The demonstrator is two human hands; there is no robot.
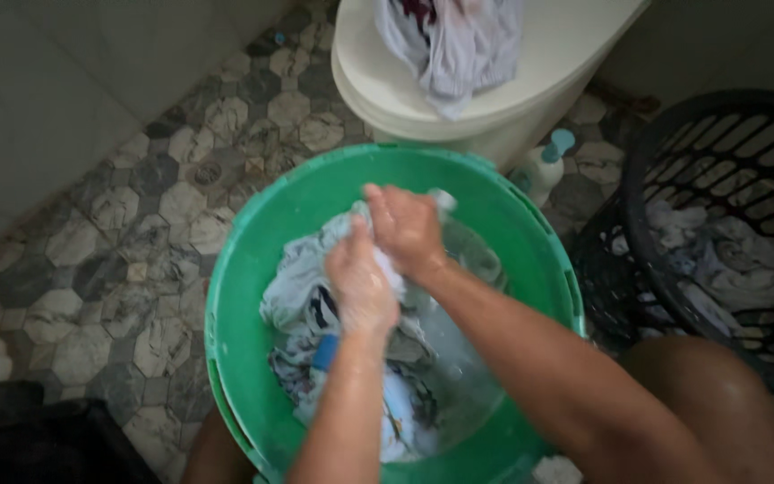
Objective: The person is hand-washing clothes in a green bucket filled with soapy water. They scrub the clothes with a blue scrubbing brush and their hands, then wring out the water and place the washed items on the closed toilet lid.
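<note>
A round green plastic basin [253, 269] stands on the tiled floor, holding water and several wet light-coloured clothes [293, 291]. Both my hands are over its middle. My left hand [362, 285] is closed around a bunched piece of pale wet cloth [351, 229]. My right hand [405, 229] grips the same cloth just beyond it, fingers curled, the two hands pressed together. My forearms reach in from the bottom of the view. More soaked garments lie under my left arm.
A white toilet [530, 81] with its lid down stands behind the basin, with pale clothes [450, 45] heaped on it. A black laundry basket [727, 224] with clothes sits at the right. A small pump bottle [544, 166] stands by the toilet base. Hexagon-tiled floor [118, 251] lies left.
</note>
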